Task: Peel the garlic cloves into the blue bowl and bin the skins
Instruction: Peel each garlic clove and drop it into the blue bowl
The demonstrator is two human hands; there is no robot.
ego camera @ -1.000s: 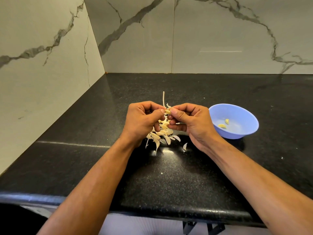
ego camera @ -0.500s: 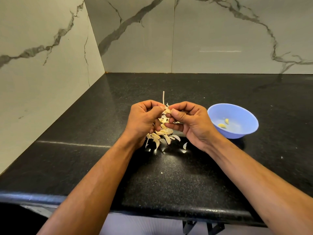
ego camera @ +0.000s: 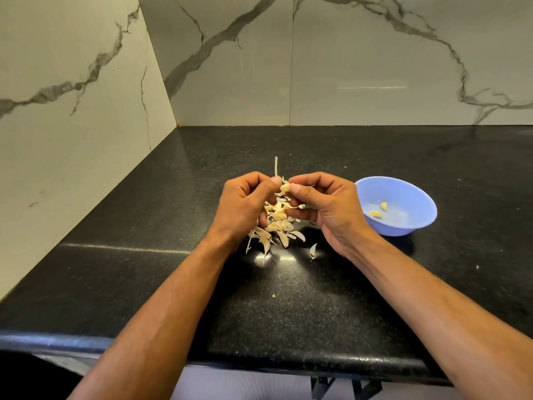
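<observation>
From the head camera, your left hand [ego camera: 245, 203] and right hand [ego camera: 326, 203] meet over the black counter [ego camera: 288, 313], both pinching 1 garlic clove [ego camera: 285, 188] between thumbs and fingertips; how much skin remains on it is too small to tell. Directly below the grip lies the pile of skins and cloves [ego camera: 277, 226], with 1 stray skin [ego camera: 313, 251] just right of it. The blue bowl [ego camera: 403, 226], holding 2 peeled cloves [ego camera: 379, 210], sits right of the grip, nearer your right hand, so that hand looks best placed for the drop.
</observation>
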